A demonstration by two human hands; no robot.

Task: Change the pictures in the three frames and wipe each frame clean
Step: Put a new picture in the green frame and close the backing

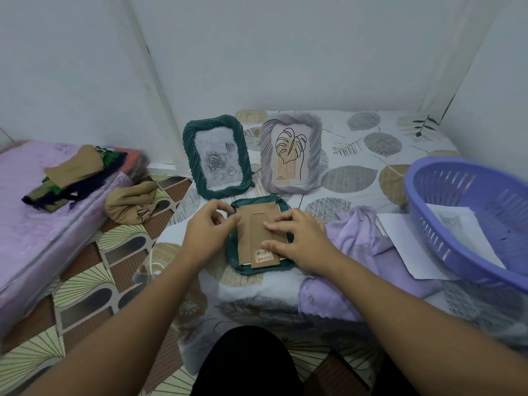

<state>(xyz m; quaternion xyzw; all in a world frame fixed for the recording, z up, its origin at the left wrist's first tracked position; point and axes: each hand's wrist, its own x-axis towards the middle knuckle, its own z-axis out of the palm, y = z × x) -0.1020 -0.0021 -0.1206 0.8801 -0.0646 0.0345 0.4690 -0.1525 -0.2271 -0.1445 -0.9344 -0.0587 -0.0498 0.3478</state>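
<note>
Left hand (210, 232) is pinching the face-down green frame (258, 238) at its far-left corner; right hand (297, 238) is pressing flat, fingers spread, on its cardboard back (251, 224)

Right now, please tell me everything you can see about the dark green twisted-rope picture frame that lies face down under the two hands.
The dark green twisted-rope picture frame lies flat, face down, on the leaf-patterned cloth, in front of two standing frames. Its rim looks like glossy moulded plastic. A brown cardboard backing board with a long stand flap fills its back; an orange barcode sticker sits at the flap's near end. The left hand pinches at the upper left corner; the right hand rests its fingers on the board. A lilac cloth lies beside its right edge.
</note>
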